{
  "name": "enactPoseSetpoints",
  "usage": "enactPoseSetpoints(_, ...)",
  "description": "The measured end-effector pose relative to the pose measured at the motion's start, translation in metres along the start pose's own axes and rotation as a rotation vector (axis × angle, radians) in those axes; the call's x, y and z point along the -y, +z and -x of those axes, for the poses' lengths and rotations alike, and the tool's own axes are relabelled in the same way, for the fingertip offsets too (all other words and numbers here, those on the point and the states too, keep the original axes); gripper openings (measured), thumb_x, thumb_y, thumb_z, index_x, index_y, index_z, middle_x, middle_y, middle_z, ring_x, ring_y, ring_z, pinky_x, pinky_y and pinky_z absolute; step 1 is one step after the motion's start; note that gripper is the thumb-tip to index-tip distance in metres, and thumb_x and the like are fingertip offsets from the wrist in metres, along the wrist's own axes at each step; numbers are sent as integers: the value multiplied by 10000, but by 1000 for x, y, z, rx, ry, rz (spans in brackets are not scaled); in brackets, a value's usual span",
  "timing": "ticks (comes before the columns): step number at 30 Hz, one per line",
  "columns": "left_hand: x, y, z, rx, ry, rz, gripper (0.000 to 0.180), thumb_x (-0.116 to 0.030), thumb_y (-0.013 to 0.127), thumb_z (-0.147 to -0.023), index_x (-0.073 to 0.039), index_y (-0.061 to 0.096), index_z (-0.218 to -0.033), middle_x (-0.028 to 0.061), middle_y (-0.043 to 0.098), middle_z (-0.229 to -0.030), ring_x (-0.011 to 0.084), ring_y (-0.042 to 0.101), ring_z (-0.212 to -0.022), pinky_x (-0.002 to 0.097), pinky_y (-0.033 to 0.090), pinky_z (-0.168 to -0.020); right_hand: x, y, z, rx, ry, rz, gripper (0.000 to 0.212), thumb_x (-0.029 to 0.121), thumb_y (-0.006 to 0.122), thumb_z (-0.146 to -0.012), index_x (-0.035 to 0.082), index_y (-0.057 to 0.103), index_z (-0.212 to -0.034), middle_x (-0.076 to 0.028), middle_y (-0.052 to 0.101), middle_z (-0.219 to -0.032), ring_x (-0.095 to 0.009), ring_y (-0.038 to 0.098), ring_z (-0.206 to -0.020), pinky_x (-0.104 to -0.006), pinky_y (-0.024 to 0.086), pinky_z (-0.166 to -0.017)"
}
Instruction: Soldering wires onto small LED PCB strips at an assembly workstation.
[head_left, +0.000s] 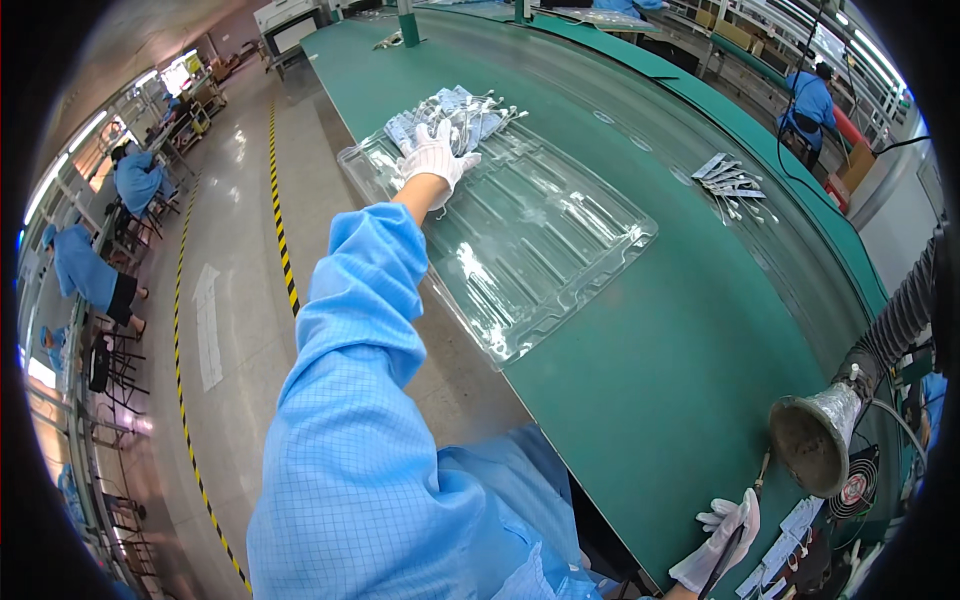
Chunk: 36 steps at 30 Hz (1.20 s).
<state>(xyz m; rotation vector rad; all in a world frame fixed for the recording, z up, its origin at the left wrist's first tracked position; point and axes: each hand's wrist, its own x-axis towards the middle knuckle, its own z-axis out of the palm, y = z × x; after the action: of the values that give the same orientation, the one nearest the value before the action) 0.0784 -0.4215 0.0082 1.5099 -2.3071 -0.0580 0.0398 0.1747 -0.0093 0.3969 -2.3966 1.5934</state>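
Note:
My left hand [433, 163], in a white glove, reaches far out over a clear plastic tray [560, 215]. Its fingers are spread at the near side of a heap of small white strip-shaped parts with wires and connectors [462, 112]. Whether the fingertips touch the heap I cannot tell. Down at the lower right, my gloved right hand [722, 545] is closed around a soldering iron [763, 478], its tip pointing up and away. Beside that hand lie several more white strips with wires [785, 545].
A fume-extraction funnel [812, 445] on a ribbed hose stands by the soldering iron, with a small fan [855, 488] behind it. Another bunch of wired strips [728, 185] lies across the green bench [640, 350]. People in blue work at far benches on both sides.

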Motion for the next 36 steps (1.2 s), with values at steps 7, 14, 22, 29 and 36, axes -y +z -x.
enactPoseSetpoints(7, 27, 36, -37, 72, 106, -131, 531, -475, 520, -850, -208, 433, -1302, 156, 402, -1326, 390, 376, -1227, 525, 327, -979, -4, -2, -2, -15, 19, 8, 422, 335, 463, -942, 5, 485, -1204, -76, 587, -768, -94, 517, -543, -201, 398, -500)
enactPoseSetpoints(14, 6, 28, -37, 62, 71, -260, 255, -203, 458, -875, -183, 624, -1068, 142, 609, -1067, 309, 560, -1039, 506, 376, -890, -5, -5, -3, -12, -11, 9, 470, 374, 476, -928, -4, 481, -1208, -74, 587, -755, -92, 515, -534, -196, 397, -491)
enactPoseSetpoints(22, 24, 32, -41, -111, 95, -329, 270, -208, 382, -917, -111, 559, -1096, 160, 604, -997, 319, 591, -974, 452, 474, -746, 4, 0, -1, -57, 91, -28, 476, 372, 487, -921, -8, 482, -1209, -64, 588, -748, -88, 515, -533, -191, 388, -496)
enactPoseSetpoints(29, 42, 30, -44, -189, 36, -37, 278, -251, 413, -911, -117, 620, -1039, 183, 564, -1060, 356, 591, -973, 437, 496, -797, 5, 3, -2, -53, 90, -10, 459, 355, 488, -923, -5, 486, -1207, -62, 594, -752, -83, 515, -539, -188, 385, -503)
enactPoseSetpoints(36, 38, 21, -44, -143, -35, -94, 212, -205, 486, -878, -103, 642, -979, 167, 628, -998, 351, 605, -957, 422, 503, -777, 2, 1, -2, -63, 97, -32, 467, 361, 502, -917, -1, 486, -1212, -57, 594, -753, -80, 510, -538, -188, 385, -503)
